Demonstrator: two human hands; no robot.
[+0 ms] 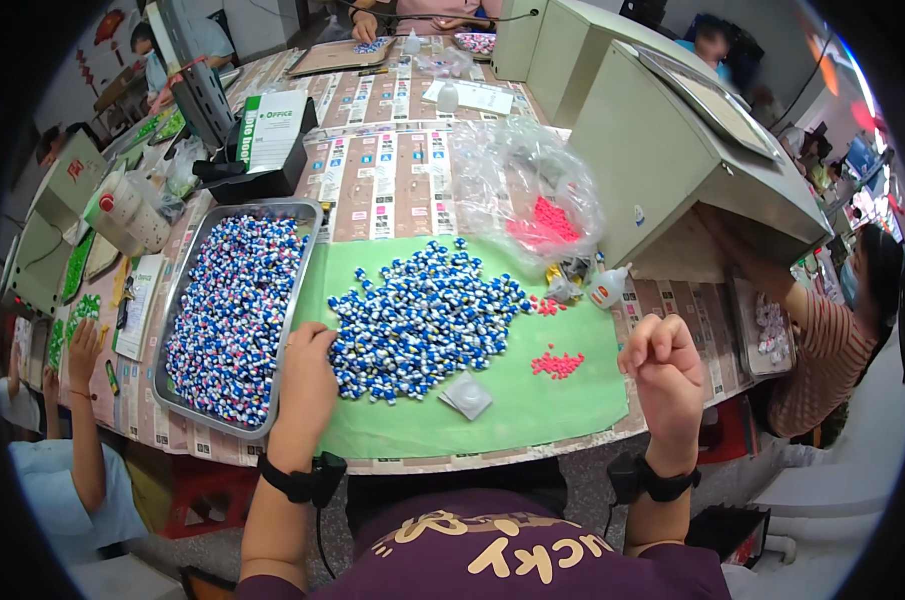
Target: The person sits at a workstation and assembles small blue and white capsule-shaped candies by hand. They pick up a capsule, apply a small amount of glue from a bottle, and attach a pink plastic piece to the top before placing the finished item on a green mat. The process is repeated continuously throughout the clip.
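Note:
My left hand [310,375] rests at the left edge of a heap of small blue-and-white pieces [422,330], fingers bent and tips together against it. Whatever they hold is too small to make out. The heap lies on a light green sheet [452,438]. Raised over the sheet's right edge is my right hand [665,370], its fingers curled in toward the thumb; any piece between them cannot be seen. Small pink pieces [558,366] lie loose on the sheet between the heap and that hand. A square pale packet [467,396] sits at the heap's near edge.
Left of the heap, a metal tray [208,424] holds many blue-and-white pieces. Beyond the sheet lies a clear plastic bag [492,185] with pink pieces inside; a small white bottle [608,287] stands nearby. A large grey metal box [662,160] stands at right. Other people work around the table.

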